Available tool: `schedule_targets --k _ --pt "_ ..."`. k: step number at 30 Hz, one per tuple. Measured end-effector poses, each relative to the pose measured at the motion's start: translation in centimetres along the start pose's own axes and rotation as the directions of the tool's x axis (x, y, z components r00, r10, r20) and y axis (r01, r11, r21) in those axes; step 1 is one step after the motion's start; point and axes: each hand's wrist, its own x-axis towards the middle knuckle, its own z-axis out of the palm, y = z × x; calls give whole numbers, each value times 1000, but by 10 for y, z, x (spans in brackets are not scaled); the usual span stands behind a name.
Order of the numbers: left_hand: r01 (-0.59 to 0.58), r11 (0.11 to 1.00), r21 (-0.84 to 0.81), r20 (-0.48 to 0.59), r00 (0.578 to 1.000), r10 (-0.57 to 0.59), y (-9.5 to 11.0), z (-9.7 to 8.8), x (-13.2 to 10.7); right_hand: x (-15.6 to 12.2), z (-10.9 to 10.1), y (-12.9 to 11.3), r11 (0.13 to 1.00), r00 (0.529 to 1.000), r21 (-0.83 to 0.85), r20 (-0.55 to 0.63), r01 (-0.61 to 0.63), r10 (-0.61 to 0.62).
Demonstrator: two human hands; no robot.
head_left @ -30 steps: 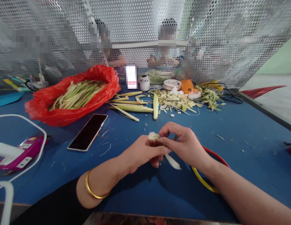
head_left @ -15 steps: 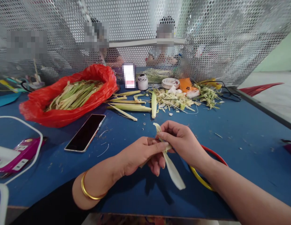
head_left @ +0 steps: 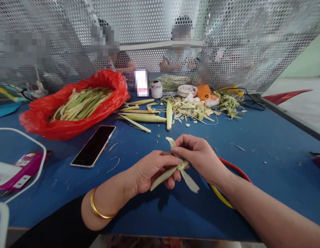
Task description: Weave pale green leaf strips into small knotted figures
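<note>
Head view: a blue tabletop (head_left: 255,144) fills most of the frame.

Item, frame centre: one pale green husk piece (head_left: 163,178), held above the table between both hands; three ends fan out from a knot-like crossing, toward upper left, lower left and lower right.

Item: left hand (head_left: 149,168), just below centre. Thumb pressed down on the husk piece beside the crossing, the other fingers curled loosely beneath; little gap at the grip. Gold bangle (head_left: 98,208) on the forearm, dark sleeve (head_left: 59,224) at lower left.

Item: right hand (head_left: 197,150), right of centre. Thumb and forefinger closed in a pinch on the upper end of the husk piece; remaining fingers folded in. A red and yellow ring (head_left: 222,197) is partly hidden by the wrist.

Item, left of frame: red plastic bag (head_left: 37,125), open, bearing a bundle of long husk strips (head_left: 82,103).

Item, left of centre: dark-screened phone (head_left: 94,146), flat, tilted.

Item, upper middle: loose husk leaves (head_left: 149,118); one plump leaf (head_left: 169,113) points toward the hands.

Item, upper right of centre: heap of husk scraps (head_left: 193,108), an orange packet (head_left: 203,92) and a white round roll (head_left: 187,90) touching or near it.

Item, left edge: purple device (head_left: 28,168) with white cord.

Item, top: perforated screen (head_left: 149,32), two people partly visible behind.
</note>
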Motion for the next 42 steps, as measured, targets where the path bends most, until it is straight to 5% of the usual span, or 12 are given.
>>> schedule_targets --k 12,21,29,37,40,42 --pt "11 986 165 55 998 -21 1 0 -3 -3 4 0 1000 998 -3 -66 -17 16" --pt "-39 986 164 -59 997 49 0 9 -2 0 2 6 997 998 -56 -17 60 -61" --pt "-22 976 215 -27 999 29 -2 11 -3 -4 7 6 947 984 -302 -104 109 -147" --pt "-123 991 53 -120 984 129 2 6 -3 8 -10 3 924 970 -366 -163 110 -180" --pt "-169 985 -23 -195 968 161 5 2 -1 13 -15 3 993 953 -117 -303 -9 -27" --pt "-186 982 -16 -226 958 178 5 1 -1 14 -15 4 977 960 151 -211 -153 183"
